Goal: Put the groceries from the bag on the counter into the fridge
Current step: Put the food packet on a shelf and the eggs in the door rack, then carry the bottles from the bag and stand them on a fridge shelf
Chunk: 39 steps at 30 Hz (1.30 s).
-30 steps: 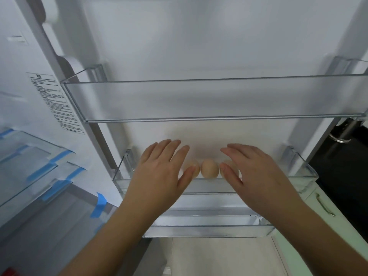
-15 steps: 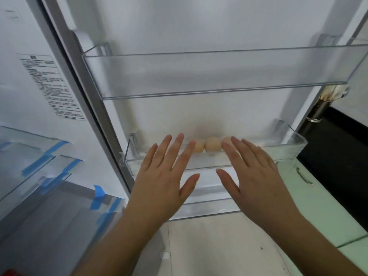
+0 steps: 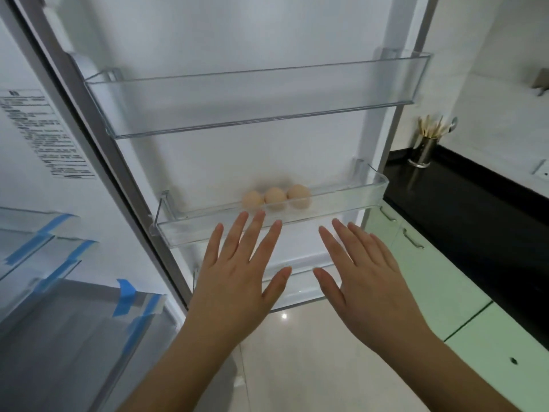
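Three tan eggs [image 3: 276, 198] lie side by side in the clear middle door shelf [image 3: 350, 200] of the open fridge door [image 3: 243, 55]. My left hand [image 3: 237, 269] hovers below and in front of that shelf with straight, spread fingers and holds nothing. My right hand [image 3: 368, 275] hangs beside it, equally flat and spread, apart from the shelf. Neither hand touches the eggs. The grocery bag is out of view.
A bare clear upper door shelf [image 3: 267, 102] sits above the eggs. Fridge drawers with blue tape [image 3: 74, 307] are at the lower left. A black counter [image 3: 475, 209] with a metal utensil holder [image 3: 426, 150] and green cabinets [image 3: 445, 292] lie to the right.
Both hands have drawn back from the egg shelf toward me and spread apart. The view has pulled away and turned right, bringing the counter and utensil holder into sight.
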### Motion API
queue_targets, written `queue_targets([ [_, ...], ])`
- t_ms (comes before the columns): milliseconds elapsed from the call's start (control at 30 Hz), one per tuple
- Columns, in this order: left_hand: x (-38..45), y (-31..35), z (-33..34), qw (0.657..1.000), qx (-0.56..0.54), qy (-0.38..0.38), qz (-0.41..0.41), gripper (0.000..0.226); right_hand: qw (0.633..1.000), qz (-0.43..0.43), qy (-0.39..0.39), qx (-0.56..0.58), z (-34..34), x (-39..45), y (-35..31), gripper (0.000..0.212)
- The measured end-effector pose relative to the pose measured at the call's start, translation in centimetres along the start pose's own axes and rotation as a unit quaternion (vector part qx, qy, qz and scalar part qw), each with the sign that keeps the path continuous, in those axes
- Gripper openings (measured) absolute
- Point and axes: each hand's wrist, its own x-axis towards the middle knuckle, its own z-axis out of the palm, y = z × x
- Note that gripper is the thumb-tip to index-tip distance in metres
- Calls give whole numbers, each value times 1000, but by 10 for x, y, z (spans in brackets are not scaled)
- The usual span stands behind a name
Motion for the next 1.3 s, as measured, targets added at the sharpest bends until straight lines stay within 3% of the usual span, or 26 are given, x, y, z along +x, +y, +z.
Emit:
queue_targets([
  [600,-61,158,-9,993,18,-90,76,65,994,92,-65,12,-20,-159,90,68],
  [933,-76,185,-28,978,-27,-58,201,67,978,202,-39,-41,-38,-220,77,64],
  [1300,-128,186,-29,944,-108,-97,298,66,942,317,-71,-87,-43,-303,16,62],
])
